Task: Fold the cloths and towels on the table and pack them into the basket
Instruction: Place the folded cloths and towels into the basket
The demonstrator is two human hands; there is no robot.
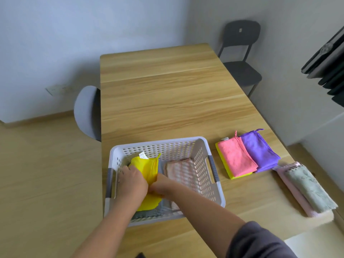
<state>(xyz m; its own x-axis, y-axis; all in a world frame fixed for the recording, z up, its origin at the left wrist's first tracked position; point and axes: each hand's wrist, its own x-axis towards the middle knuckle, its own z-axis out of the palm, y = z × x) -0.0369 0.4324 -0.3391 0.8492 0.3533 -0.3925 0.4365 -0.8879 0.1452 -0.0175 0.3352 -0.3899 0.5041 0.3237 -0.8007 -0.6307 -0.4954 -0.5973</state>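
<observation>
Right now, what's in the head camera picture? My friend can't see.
The left hand and right hand hold a yellow cloth inside a white basket on a table. A pink cloth and a purple cloth lie beside it.

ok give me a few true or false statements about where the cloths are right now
1. The left hand and right hand are both on the yellow cloth inside the basket. True.
2. The purple cloth is in the basket. False: it lies on the table, right of the basket.
3. The pink cloth lies on a second yellow cloth. True.
4. The basket holds only the yellow cloth. False: a pale patterned towel lies beside it and a grey cloth beneath it.
</observation>
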